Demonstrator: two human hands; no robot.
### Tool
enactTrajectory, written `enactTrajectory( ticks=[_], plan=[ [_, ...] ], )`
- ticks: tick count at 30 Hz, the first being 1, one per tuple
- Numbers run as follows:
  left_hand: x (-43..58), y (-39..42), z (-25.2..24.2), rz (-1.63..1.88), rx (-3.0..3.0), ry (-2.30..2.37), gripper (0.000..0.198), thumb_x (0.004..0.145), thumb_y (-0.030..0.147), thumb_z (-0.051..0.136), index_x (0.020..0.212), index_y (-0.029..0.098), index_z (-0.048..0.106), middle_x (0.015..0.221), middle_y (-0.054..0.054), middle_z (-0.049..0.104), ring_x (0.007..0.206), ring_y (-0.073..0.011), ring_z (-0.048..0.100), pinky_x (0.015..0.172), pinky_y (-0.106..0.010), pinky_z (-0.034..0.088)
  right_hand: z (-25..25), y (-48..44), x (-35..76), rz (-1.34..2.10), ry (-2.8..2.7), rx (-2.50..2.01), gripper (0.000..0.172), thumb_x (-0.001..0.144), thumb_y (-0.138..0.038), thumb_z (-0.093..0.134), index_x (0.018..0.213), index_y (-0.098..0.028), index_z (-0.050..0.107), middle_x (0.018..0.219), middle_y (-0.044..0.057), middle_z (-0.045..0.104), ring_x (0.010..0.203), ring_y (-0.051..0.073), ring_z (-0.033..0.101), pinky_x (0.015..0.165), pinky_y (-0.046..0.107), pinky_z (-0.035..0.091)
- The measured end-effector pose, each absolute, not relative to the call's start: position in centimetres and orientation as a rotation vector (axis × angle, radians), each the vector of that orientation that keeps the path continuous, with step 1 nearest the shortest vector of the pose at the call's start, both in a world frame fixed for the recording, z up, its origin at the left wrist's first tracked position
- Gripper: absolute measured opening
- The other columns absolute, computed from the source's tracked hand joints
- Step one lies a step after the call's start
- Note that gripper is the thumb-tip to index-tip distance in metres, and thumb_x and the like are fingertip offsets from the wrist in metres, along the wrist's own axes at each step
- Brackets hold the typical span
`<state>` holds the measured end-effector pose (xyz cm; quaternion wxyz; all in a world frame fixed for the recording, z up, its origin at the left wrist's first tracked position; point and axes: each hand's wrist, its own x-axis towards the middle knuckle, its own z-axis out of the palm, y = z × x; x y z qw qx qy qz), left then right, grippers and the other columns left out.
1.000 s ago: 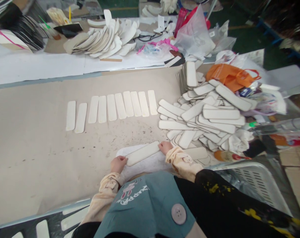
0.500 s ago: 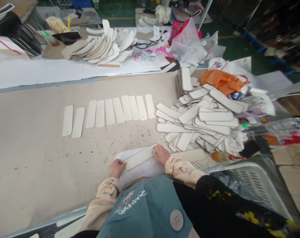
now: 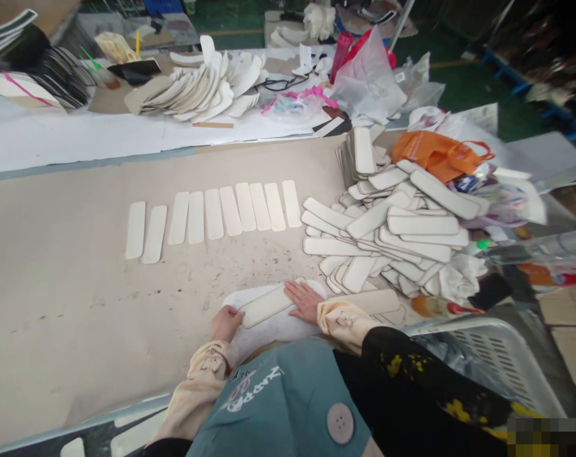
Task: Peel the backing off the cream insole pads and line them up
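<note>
A long off-white strip with rounded corners [image 3: 268, 307] lies slantwise on a white pad [image 3: 250, 339] at the table's near edge. My left hand [image 3: 227, 322] pinches the strip's left end between thumb and fingers. Flat on its right end rests my right hand [image 3: 304, 301], fingers stretched out and covering that end. Further up the table, several pale strips [image 3: 214, 214] lie side by side in a row. To the right of my hands is a loose heap of similar strips [image 3: 378, 216] with darker edges.
A white plastic basket [image 3: 500, 343] stands at the right, below a bottle with orange-brown contents [image 3: 435, 306]. An orange bag [image 3: 440, 155] lies behind the heap. Across the back, a white-covered table [image 3: 102, 136] carries curved pale pieces [image 3: 202, 89] and plastic bags [image 3: 371, 82].
My right hand has flattened from gripping the strip's right end to lying open across it, shifting slightly left. My left hand keeps its pinch. The whole view has shifted slightly.
</note>
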<state>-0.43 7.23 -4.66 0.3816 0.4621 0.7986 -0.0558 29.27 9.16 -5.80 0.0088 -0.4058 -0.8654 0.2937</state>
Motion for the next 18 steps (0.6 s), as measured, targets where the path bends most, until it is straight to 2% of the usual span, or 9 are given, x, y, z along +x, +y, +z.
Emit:
enactTrajectory(
  ticks=[3, 6, 9, 11, 14, 16, 18],
  plan=[
    [-0.2, 7.0, -4.6, -0.101, 1.202, 2.061, 0.019, 0.072, 0.038, 0.054, 0.074, 0.019, 0.054, 0.068, -0.001, 0.065, 0.067, -0.0151, 0.059, 0.062, -0.025, 0.039, -5.2, 9.8, 30.5, 0.961, -2.633, -1.417, 0.061, 0.086, -0.049, 0.042, 0.136, -0.015, 0.034, 0.145, 0.013, 0.024, 0.133, 0.026, 0.018, 0.108, 0.044, 0.019],
    [-0.4, 5.6, -4.5, 0.018, 1.200, 2.104, 0.021, 0.077, 0.035, 0.050, 0.086, 0.017, 0.056, 0.070, -0.002, 0.064, 0.068, -0.0150, 0.060, 0.065, -0.026, 0.042, -4.4, 9.8, 30.7, 0.995, -2.619, -1.365, 0.056, 0.086, -0.047, 0.039, 0.132, -0.014, 0.041, 0.143, 0.012, 0.029, 0.132, 0.028, 0.021, 0.105, 0.044, 0.024],
    [-0.5, 3.2, -4.4, 0.235, 1.304, 2.232, 0.028, 0.084, 0.033, 0.039, 0.099, 0.016, 0.055, 0.077, -0.005, 0.064, 0.075, -0.0167, 0.061, 0.071, -0.030, 0.046, -3.0, 8.9, 32.7, 1.018, -2.598, -1.333, 0.047, 0.088, -0.044, 0.034, 0.121, -0.018, 0.053, 0.135, 0.010, 0.042, 0.125, 0.027, 0.033, 0.100, 0.042, 0.033],
    [0.1, 1.8, -4.6, 0.373, 1.562, 2.213, 0.034, 0.086, 0.034, 0.036, 0.108, 0.014, 0.053, 0.093, -0.010, 0.063, 0.091, -0.0192, 0.059, 0.081, -0.034, 0.046, -1.9, 8.1, 35.1, 1.046, -2.585, -1.311, 0.042, 0.089, -0.041, 0.030, 0.109, -0.020, 0.061, 0.126, 0.009, 0.051, 0.118, 0.025, 0.042, 0.094, 0.039, 0.038],
    [2.6, 1.5, -5.3, 0.362, 2.060, 1.843, 0.047, 0.087, 0.035, 0.034, 0.126, 0.010, 0.041, 0.128, -0.018, 0.048, 0.124, -0.0245, 0.039, 0.098, -0.041, 0.037, -0.6, 7.2, 38.0, 1.072, -2.587, -1.290, 0.040, 0.089, -0.038, 0.029, 0.092, -0.021, 0.065, 0.112, 0.008, 0.060, 0.108, 0.022, 0.049, 0.087, 0.035, 0.043],
    [5.0, 2.4, -5.8, 0.216, 2.291, 1.539, 0.056, 0.087, 0.039, 0.034, 0.134, 0.009, 0.032, 0.141, -0.018, 0.033, 0.134, -0.0275, 0.022, 0.103, -0.045, 0.031, -0.2, 7.2, 38.6, 1.068, -2.601, -1.293, 0.038, 0.089, -0.037, 0.030, 0.087, -0.022, 0.065, 0.107, 0.007, 0.062, 0.104, 0.020, 0.051, 0.084, 0.033, 0.044],
    [7.1, 3.5, -6.1, 0.072, 2.415, 1.314, 0.065, 0.085, 0.047, 0.035, 0.137, 0.010, 0.027, 0.146, -0.017, 0.024, 0.136, -0.0291, 0.015, 0.105, -0.047, 0.027, -0.2, 7.5, 38.3, 1.065, -2.610, -1.297, 0.038, 0.089, -0.035, 0.030, 0.084, -0.022, 0.065, 0.105, 0.007, 0.062, 0.103, 0.020, 0.052, 0.083, 0.032, 0.044]
  ],
)
